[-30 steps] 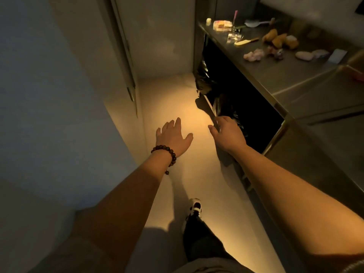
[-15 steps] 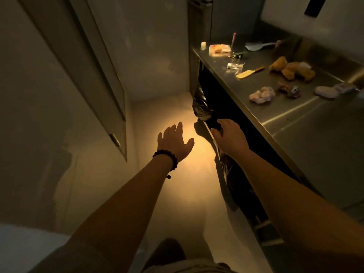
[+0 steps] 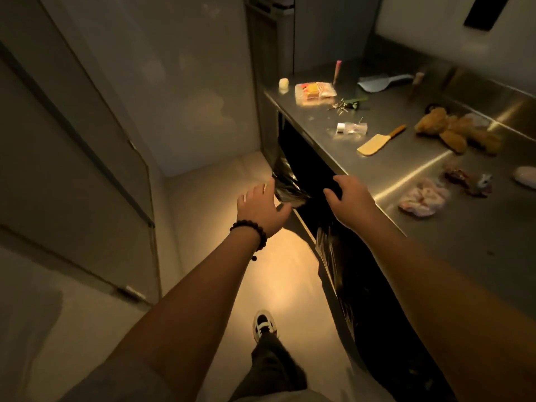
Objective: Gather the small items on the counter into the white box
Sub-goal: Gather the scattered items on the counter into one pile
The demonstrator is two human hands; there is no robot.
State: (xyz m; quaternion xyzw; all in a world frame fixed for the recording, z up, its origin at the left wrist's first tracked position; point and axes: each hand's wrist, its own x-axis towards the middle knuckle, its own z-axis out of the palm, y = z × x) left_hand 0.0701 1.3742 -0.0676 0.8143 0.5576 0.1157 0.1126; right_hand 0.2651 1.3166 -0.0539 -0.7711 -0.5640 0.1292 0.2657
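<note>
Small items lie scattered on the steel counter [image 3: 377,175]: one yellow spatula [image 3: 377,141] with its handle pointing away to the right, one brown plush toy [image 3: 452,132], one snack packet [image 3: 314,92], one key bunch [image 3: 343,105]. Left hand [image 3: 262,210] fingers are spread, holding nothing; right hand [image 3: 352,200] fingers curl loosely, holding nothing, at the counter edge.

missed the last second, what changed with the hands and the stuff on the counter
The right hand rose from the dark space under the counter to its front edge. The left hand, open, moved up toward the black plastic bag. Nothing was taken hold of. The yellow spatula, brown plush toy and other small items stayed put.
</note>
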